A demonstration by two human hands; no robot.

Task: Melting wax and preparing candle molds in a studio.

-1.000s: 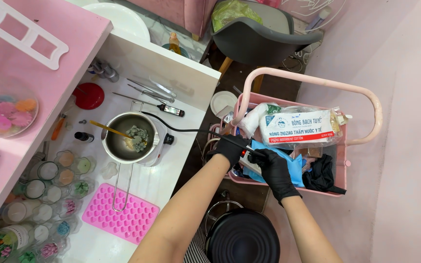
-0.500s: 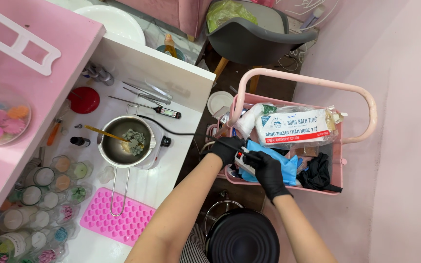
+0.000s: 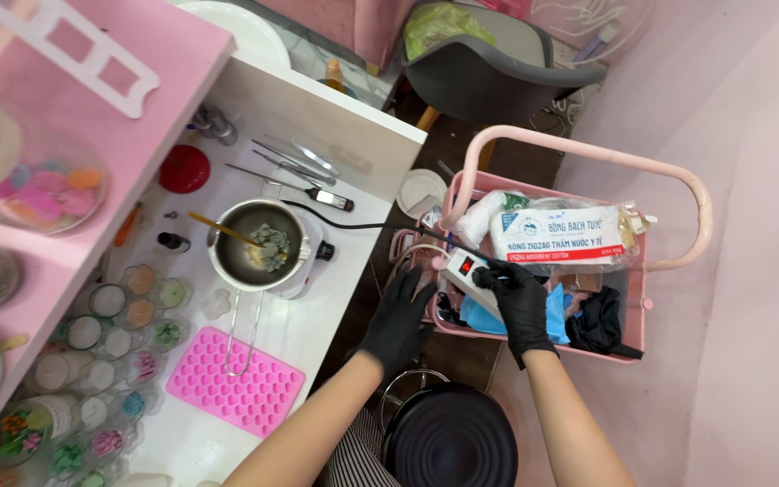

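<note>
Your right hand [image 3: 523, 302], in a black glove, is closed around a white power strip [image 3: 472, 275] with a red switch, holding it over the left rim of the pink cart [image 3: 579, 149]. Your left hand [image 3: 400, 317], also gloved in black, is released, its fingers spread loosely just beside the strip's near end and against the cart's left edge; it grips nothing that you can make out. A black cord [image 3: 380, 225] runs from the strip across the gap to the white surface [image 3: 353, 153] on your left, ending at the small heater under the metal pot [image 3: 257, 245], which sits near the middle of the surface and holds greenish lumps and a wooden stick. A pink silicone mould [image 3: 236, 381] lies at the near edge of the surface, just in front of the pot's wire handle. Small clear cups [image 3: 119, 302] with coloured bits stand along the surface's left edge, and a red lid [image 3: 184, 169] lies toward the far left corner. In the cart, a bag of white cotton [image 3: 559, 236] rests along the far side, with blue gloves [image 3: 484, 316] and a black cloth [image 3: 604, 325] below it. A black round stool [image 3: 451, 440] stands under your arms.
</note>
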